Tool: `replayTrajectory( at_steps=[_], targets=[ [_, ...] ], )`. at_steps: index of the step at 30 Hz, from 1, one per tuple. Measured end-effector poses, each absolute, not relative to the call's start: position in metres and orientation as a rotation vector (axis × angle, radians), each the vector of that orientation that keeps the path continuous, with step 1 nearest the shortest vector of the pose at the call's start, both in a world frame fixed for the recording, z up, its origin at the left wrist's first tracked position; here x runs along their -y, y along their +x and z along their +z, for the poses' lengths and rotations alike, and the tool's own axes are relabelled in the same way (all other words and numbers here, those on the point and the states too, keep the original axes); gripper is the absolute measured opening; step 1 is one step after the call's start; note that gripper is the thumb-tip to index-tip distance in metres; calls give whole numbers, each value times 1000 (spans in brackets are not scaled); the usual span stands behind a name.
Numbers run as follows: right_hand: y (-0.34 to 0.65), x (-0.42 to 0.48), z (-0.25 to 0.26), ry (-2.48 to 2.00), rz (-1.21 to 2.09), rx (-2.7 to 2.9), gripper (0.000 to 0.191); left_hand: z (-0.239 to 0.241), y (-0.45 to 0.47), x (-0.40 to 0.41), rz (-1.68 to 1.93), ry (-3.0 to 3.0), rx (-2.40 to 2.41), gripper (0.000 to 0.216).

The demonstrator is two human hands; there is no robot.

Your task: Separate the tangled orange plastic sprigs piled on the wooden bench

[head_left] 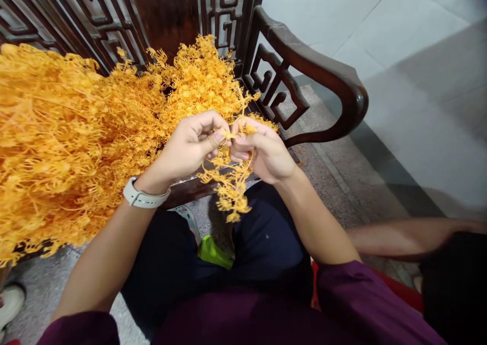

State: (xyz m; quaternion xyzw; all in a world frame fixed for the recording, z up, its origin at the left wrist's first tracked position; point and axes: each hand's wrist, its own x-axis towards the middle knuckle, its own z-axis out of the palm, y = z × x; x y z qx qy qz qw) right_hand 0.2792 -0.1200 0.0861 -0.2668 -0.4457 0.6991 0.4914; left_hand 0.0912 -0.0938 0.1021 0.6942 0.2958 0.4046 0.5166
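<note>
My left hand (190,147) and my right hand (262,152) meet in front of me, both pinched on one orange plastic sprig (232,193) whose branched end hangs down between my knees. The fingertips touch at the sprig's top. A pale watch (142,197) sits on my left wrist. Just behind my hands lies a big heap of the same orange sprigs (68,137), piled on a dark carved wooden bench (312,66).
The bench's curved armrest (342,86) stands right of my hands. Another person's arm (403,236) reaches in from the lower right. A green shoe (213,253) shows between my legs on the speckled floor (335,177). A pale shoe (9,304) is at lower left.
</note>
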Motion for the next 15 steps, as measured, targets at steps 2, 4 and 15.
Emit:
replayTrajectory(
  at_steps=[2,4,15],
  targets=[
    [278,121,84,-669,1645,1115,17,103,90,94,962,1688,-705,40],
    [278,121,81,-693,1577,1156,17,104,89,94,939,1722,-702,39],
    [281,117,68,-844,1209,1282,14,108,90,99,1001,1831,-761,34]
  ],
)
